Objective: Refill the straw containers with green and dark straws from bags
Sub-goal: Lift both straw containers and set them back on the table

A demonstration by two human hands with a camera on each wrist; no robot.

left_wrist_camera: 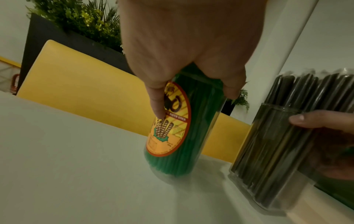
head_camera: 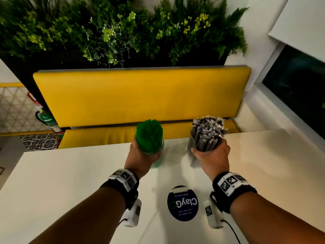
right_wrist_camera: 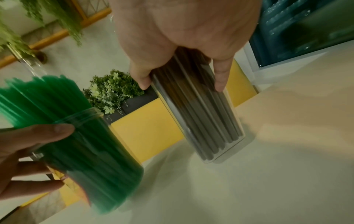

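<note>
My left hand [head_camera: 140, 155] grips a clear round jar [left_wrist_camera: 184, 130] with an orange label, packed full of green straws [head_camera: 149, 136] that stick out of its top. My right hand [head_camera: 212, 155] grips a clear container [right_wrist_camera: 201, 115] full of dark wrapped straws [head_camera: 209, 132]. Both containers stand upright near the far edge of the white table [head_camera: 70, 173], about a hand's width apart. In the left wrist view my fingers [left_wrist_camera: 159, 103] curl round the jar over its label. In the right wrist view my fingers [right_wrist_camera: 222, 75] wrap the dark container's upper part. No bags are in view.
A round dark blue sticker [head_camera: 182, 203] lies on the table between my wrists. Behind the table stands a yellow bench [head_camera: 140, 95] with a planter of green foliage [head_camera: 123, 29] above it. A dark window [head_camera: 299, 88] is at the right.
</note>
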